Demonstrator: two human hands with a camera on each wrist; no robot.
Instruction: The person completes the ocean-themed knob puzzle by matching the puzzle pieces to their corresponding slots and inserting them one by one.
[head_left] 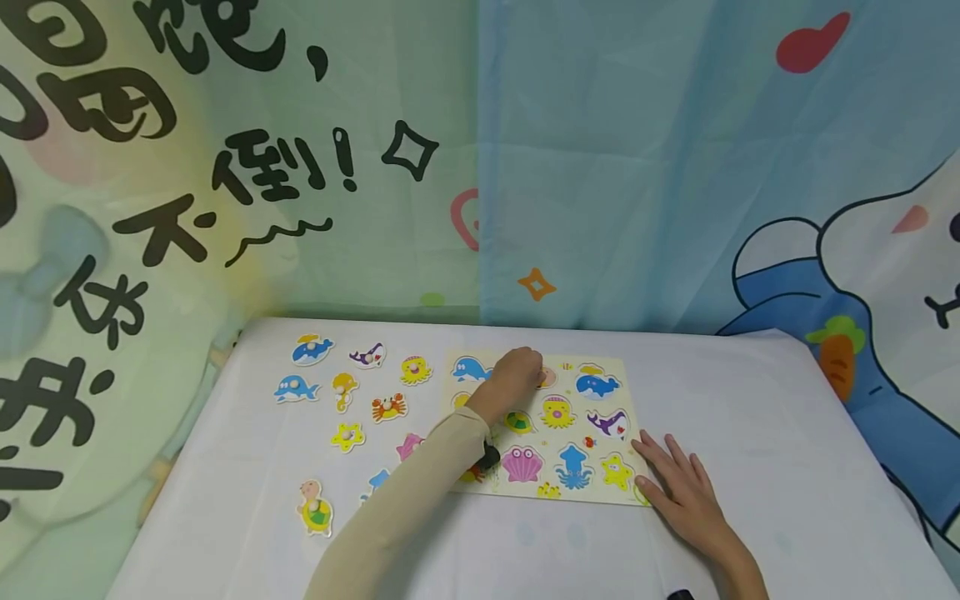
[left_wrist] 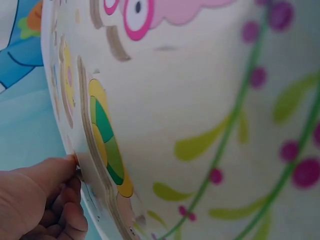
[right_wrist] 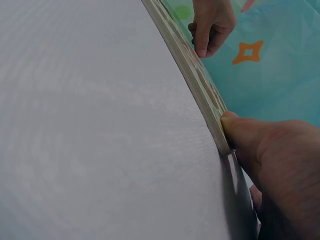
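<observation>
Our left grip (head_left: 513, 382) seemingly pinches a pink piece (head_left: 551, 377) on the board's (head_left: 525, 490) side toward the desk's (head_left: 787, 433) far edge. Our right grip (head_left: 681, 492) lies spread.

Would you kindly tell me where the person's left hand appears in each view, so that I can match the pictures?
Head: the left hand is just right of centre, below mid-height.
Left wrist: the left hand is at the lower left, cut by the left edge.
Right wrist: the left hand is at the top, right of centre.
Shared landmark: the puzzle board, seen nearly edge-on in the right wrist view.
</observation>
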